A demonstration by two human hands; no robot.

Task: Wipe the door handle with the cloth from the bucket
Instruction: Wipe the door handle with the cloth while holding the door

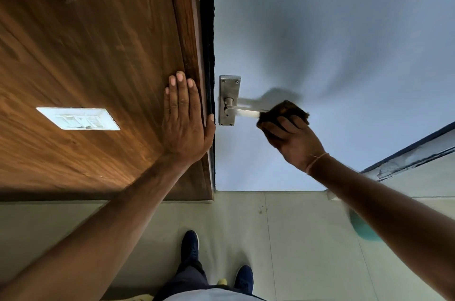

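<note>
- Head view, centre frame: the right hand (293, 139) is closed around a dark cloth (285, 111), pressed on the outer end of the door handle (245, 111).
- Left of centre: the left hand (183, 118) lies flat and open against the wooden panel (98, 54), holding nothing.
- Wiping looks underway; the lever near the backplate (229, 86) seems left to do.

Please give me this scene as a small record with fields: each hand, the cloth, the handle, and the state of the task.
left hand: open, flat against the wooden panel
right hand: shut on the cloth
cloth: dark, bunched, pressed on the free end of the lever
door handle: metal lever on a plate, on the pale door
switch plate: white, on the wooden panel
task state: wiping under way
</note>
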